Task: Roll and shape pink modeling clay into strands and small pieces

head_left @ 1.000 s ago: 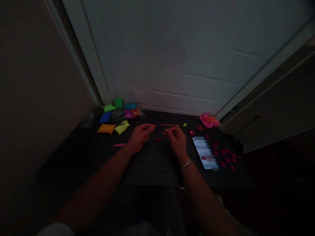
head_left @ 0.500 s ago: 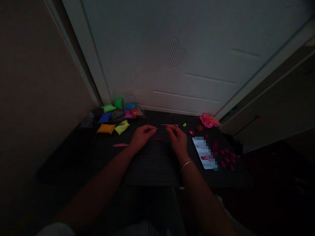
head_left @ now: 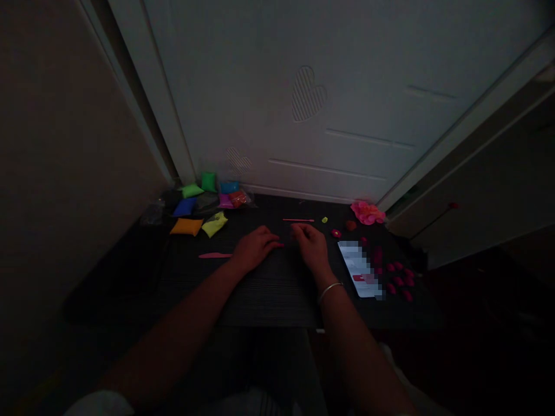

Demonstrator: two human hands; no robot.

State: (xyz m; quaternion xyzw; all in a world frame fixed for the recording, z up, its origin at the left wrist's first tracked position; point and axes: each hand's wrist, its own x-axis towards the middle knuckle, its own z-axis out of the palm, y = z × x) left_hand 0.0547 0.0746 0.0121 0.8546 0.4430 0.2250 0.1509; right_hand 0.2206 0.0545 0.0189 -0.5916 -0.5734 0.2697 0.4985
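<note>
My left hand (head_left: 256,248) is low over the dark table, its fingers closing on a small dark pink clay piece (head_left: 281,245) that mostly hides behind the fingertips. My right hand (head_left: 313,245), with a bangle at the wrist, hovers just to the right, thumb and fingertips pinched together. Whatever sits in that pinch is too dark to make out. A pink plastic knife (head_left: 214,255) lies by my left wrist, partly under it. Beyond the hands rests a thin pink stick tool (head_left: 298,220).
Coloured clay packets, among them an orange one (head_left: 186,226) and a yellow one (head_left: 215,224), lie at the back left. To the right are a lit phone (head_left: 359,270), several dark pink clay pieces (head_left: 398,281), a small pink flower (head_left: 336,233), a brown ball (head_left: 351,225) and a large pink flower (head_left: 367,212).
My left hand has come down and toward me, its fingertips now at the dark pink piece that lay apart on the table. The right hand stays pinched, nearly in place.
</note>
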